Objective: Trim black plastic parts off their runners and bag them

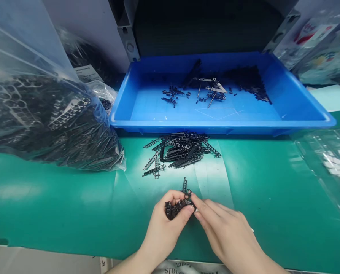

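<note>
My left hand grips a small bundle of black perforated plastic beams low over the green mat. My right hand meets it from the right, its fingertips pinching the same bundle at its top end. One short black beam lies on the mat just beyond my fingers. Farther back a loose pile of black beams is heaped in front of a blue tray.
The blue tray holds scattered small black parts and some grey pieces. A big clear bag of black beams fills the left side. Clear bags with white parts lie at the right. The green mat ends at the near table edge.
</note>
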Demonstrator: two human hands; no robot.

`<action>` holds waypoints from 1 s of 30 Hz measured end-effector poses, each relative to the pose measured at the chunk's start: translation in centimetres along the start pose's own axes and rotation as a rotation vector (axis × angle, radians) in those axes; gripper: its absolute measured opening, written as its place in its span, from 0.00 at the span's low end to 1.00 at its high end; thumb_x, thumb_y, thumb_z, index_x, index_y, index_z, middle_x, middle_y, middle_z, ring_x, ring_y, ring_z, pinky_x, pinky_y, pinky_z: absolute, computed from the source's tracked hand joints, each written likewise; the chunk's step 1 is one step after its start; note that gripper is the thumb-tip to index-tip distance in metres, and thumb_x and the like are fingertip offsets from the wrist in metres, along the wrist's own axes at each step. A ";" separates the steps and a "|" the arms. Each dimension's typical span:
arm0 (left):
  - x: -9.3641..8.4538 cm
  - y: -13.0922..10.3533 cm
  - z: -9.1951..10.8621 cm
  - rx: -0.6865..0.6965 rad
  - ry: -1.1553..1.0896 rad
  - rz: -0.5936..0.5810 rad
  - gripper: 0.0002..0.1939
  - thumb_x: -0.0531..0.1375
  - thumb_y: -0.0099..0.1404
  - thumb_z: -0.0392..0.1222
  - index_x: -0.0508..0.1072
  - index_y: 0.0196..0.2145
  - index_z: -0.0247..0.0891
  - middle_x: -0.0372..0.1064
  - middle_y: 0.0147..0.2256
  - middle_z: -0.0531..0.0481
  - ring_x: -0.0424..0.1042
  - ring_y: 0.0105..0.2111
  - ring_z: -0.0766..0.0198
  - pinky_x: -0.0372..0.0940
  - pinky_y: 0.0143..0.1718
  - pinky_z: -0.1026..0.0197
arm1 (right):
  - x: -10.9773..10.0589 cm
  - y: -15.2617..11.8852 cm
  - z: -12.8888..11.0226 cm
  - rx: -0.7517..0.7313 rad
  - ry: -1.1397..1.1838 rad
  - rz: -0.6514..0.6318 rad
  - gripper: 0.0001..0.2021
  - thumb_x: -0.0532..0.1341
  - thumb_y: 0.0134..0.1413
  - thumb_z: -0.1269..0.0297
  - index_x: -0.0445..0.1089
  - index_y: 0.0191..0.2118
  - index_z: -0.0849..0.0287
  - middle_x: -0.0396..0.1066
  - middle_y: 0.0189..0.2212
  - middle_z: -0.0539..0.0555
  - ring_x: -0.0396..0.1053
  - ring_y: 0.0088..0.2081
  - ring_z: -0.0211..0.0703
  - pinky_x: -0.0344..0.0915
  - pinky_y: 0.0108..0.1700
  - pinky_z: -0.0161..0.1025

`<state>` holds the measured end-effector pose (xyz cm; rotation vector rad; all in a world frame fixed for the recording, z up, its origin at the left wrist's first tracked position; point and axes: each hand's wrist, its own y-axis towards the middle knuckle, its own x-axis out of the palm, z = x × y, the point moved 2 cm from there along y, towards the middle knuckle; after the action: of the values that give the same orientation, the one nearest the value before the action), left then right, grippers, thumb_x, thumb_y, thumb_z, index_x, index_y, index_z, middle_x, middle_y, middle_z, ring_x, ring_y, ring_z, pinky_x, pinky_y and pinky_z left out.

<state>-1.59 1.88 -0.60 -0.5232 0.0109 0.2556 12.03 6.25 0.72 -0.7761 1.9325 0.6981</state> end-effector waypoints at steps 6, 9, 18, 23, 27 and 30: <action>0.0 -0.1 -0.4 -0.003 0.076 0.061 0.06 0.58 0.54 0.43 0.67 0.27 0.39 0.59 0.21 0.57 0.59 0.23 0.67 0.57 0.26 0.66 | 0.7 -0.2 -0.5 0.037 -0.074 0.022 0.19 0.40 0.65 0.67 0.66 0.47 0.65 0.71 0.25 0.53 0.68 0.23 0.39 0.58 0.18 0.33; -0.5 0.0 -0.9 -0.006 0.050 0.117 0.07 0.58 0.55 0.44 0.66 0.29 0.39 0.59 0.22 0.57 0.59 0.24 0.68 0.57 0.26 0.66 | 0.5 0.2 -0.1 0.055 -0.074 0.076 0.19 0.40 0.65 0.67 0.66 0.48 0.65 0.70 0.23 0.53 0.68 0.22 0.38 0.56 0.17 0.32; -1.9 -0.5 -0.9 0.007 -0.352 0.121 0.11 0.55 0.61 0.46 0.59 0.25 0.39 0.59 0.14 0.59 0.54 0.15 0.71 0.51 0.17 0.68 | 0.1 4.9 2.9 -0.040 -0.052 -0.376 0.17 0.54 0.54 0.75 0.64 0.49 0.55 0.68 0.36 0.53 0.65 0.21 0.38 0.58 0.23 0.34; -3.0 -0.4 -1.2 0.035 -0.387 0.194 0.11 0.58 0.59 0.47 0.63 0.30 0.38 0.54 0.15 0.61 0.52 0.17 0.71 0.50 0.20 0.68 | -0.7 6.3 3.8 -0.110 0.025 -0.453 0.04 0.57 0.55 0.71 0.68 0.36 0.57 0.63 0.34 0.52 0.62 0.22 0.36 0.60 0.26 0.34; -3.0 0.0 -2.0 0.017 -0.418 0.155 0.17 0.61 0.56 0.51 0.69 0.35 0.34 0.54 0.16 0.59 0.54 0.18 0.70 0.50 0.20 0.67 | -1.4 5.1 3.5 0.050 0.439 -0.408 0.04 0.54 0.57 0.68 0.65 0.33 0.57 0.64 0.30 0.50 0.64 0.32 0.39 0.62 0.34 0.34; -1.8 0.1 -2.0 0.011 -0.492 0.052 0.19 0.65 0.50 0.52 0.71 0.33 0.33 0.58 0.19 0.57 0.55 0.19 0.71 0.51 0.20 0.67 | -0.6 3.6 2.1 0.328 0.851 -0.434 0.09 0.53 0.58 0.60 0.61 0.28 0.57 0.55 0.20 0.45 0.54 0.21 0.34 0.54 0.22 0.30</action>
<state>-3.26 0.54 -2.20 -0.4383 -0.4522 0.4293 10.71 10.20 0.94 -1.3569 2.3930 -0.2770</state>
